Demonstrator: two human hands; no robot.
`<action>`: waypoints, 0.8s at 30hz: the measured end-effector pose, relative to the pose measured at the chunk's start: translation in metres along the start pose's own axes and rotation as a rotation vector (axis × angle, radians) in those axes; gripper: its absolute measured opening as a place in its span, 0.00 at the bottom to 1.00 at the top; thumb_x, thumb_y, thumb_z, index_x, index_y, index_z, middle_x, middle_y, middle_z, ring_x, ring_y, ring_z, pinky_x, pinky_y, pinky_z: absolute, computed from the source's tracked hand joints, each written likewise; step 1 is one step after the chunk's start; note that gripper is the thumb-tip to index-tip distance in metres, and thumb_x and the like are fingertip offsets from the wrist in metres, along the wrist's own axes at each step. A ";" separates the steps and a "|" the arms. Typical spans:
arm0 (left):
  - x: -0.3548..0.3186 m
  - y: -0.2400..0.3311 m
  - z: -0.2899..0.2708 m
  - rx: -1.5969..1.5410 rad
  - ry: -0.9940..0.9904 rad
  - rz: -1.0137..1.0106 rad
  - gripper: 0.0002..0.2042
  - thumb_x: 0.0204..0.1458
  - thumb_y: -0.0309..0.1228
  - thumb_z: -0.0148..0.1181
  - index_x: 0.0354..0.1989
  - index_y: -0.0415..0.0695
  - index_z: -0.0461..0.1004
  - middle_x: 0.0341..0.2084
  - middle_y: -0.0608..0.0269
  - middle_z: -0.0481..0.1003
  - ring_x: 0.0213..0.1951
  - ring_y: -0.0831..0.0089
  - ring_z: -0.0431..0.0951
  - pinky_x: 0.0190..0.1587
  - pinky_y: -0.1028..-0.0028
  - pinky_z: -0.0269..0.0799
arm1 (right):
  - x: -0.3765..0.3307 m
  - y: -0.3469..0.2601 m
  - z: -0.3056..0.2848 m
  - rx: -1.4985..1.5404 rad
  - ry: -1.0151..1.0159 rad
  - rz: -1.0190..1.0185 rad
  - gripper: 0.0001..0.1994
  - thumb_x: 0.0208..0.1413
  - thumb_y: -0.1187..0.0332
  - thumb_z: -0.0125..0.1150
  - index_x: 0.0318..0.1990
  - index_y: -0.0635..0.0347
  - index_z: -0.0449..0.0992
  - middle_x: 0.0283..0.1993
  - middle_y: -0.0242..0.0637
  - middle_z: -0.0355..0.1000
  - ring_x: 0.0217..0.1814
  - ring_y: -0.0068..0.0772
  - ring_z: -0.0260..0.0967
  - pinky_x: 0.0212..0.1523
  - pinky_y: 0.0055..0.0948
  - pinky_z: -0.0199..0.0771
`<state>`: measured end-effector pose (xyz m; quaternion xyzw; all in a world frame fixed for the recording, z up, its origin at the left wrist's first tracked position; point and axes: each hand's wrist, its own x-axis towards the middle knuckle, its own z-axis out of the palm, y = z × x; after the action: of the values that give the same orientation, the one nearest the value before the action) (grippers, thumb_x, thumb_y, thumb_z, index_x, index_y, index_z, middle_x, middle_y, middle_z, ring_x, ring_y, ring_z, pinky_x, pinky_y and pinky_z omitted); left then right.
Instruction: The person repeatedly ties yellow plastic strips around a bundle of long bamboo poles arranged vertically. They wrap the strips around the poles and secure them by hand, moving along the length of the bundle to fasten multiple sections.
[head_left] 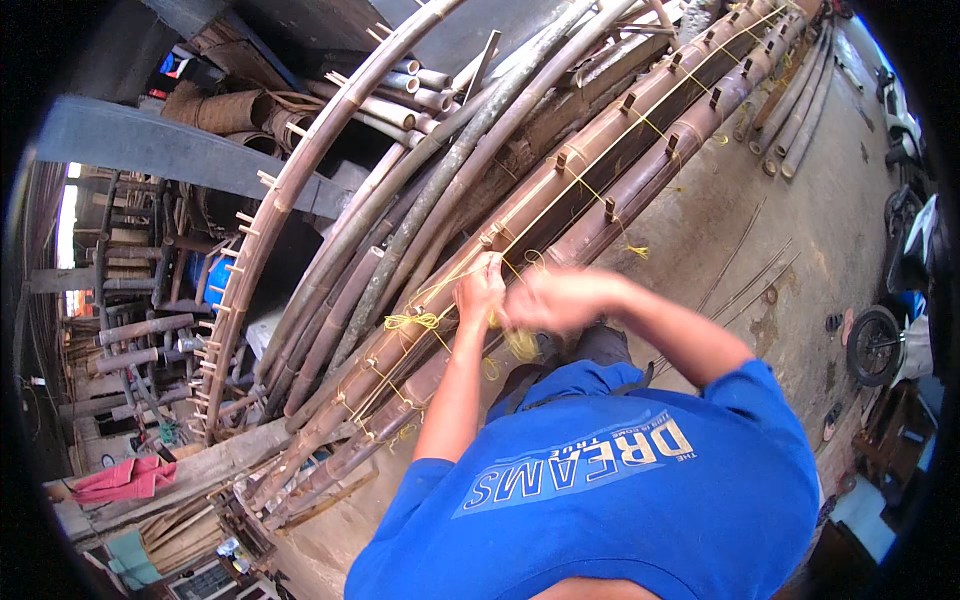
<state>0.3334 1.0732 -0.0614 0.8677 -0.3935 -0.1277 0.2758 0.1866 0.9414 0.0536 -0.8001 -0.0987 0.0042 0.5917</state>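
Two long brown bamboo poles run side by side from lower left to upper right. Dark pegs stand up from the farther bamboo pole (pixel 535 190) and the nearer bamboo pole (pixel 640 185), and thin yellow string (pixel 590 185) runs along and across them. My left hand (pixel 482 288) is closed on the yellow string against the farther pole. Just right of it, over the nearer pole, my right hand (pixel 560 298) is smeared by motion, so its fingers cannot be made out. A loose yellow string bundle (pixel 521 343) hangs just below the hands. Another yellow string coil (pixel 412 321) lies left of my left wrist.
Behind the poles lie stacked bamboo lengths (pixel 440 190) and a curved bamboo pole with pegs (pixel 285 185). Several cut bamboo poles (pixel 800 110) lie on the concrete floor (pixel 745 235) at upper right. A motorcycle wheel (pixel 874 345) is at right, a pink cloth (pixel 125 480) at lower left.
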 end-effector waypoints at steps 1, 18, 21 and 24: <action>0.002 0.020 -0.006 -0.079 -0.072 -0.171 0.16 0.61 0.48 0.46 0.44 0.55 0.76 0.36 0.51 0.78 0.42 0.44 0.77 0.42 0.53 0.71 | -0.029 0.020 0.023 -0.133 -0.173 0.194 0.19 0.60 0.59 0.54 0.22 0.63 0.72 0.22 0.52 0.70 0.29 0.51 0.72 0.37 0.45 0.72; 0.094 -0.028 -0.050 -0.035 0.022 0.046 0.18 0.59 0.42 0.51 0.49 0.42 0.75 0.40 0.43 0.77 0.45 0.46 0.77 0.47 0.56 0.72 | -0.067 0.082 0.135 1.327 1.128 0.364 0.31 0.64 0.38 0.37 0.54 0.55 0.69 0.48 0.35 0.69 0.54 0.27 0.64 0.55 0.40 0.70; 0.032 -0.058 -0.104 0.177 0.124 0.074 0.20 0.60 0.40 0.47 0.53 0.37 0.71 0.41 0.38 0.76 0.45 0.43 0.77 0.47 0.53 0.72 | -0.045 0.088 0.210 1.507 0.629 0.617 0.32 0.63 0.37 0.40 0.52 0.58 0.73 0.44 0.34 0.71 0.48 0.30 0.68 0.54 0.39 0.72; -0.037 -0.115 -0.133 0.224 -0.272 0.023 0.17 0.60 0.38 0.47 0.49 0.38 0.73 0.39 0.37 0.76 0.45 0.42 0.77 0.48 0.52 0.72 | 0.004 0.057 0.250 1.632 0.546 0.492 0.23 0.65 0.46 0.46 0.47 0.58 0.74 0.38 0.32 0.73 0.42 0.26 0.71 0.47 0.32 0.74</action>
<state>0.4374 1.2135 -0.0191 0.8630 -0.4489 -0.1961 0.1233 0.1684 1.1629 -0.0746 -0.1016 0.2536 0.0093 0.9619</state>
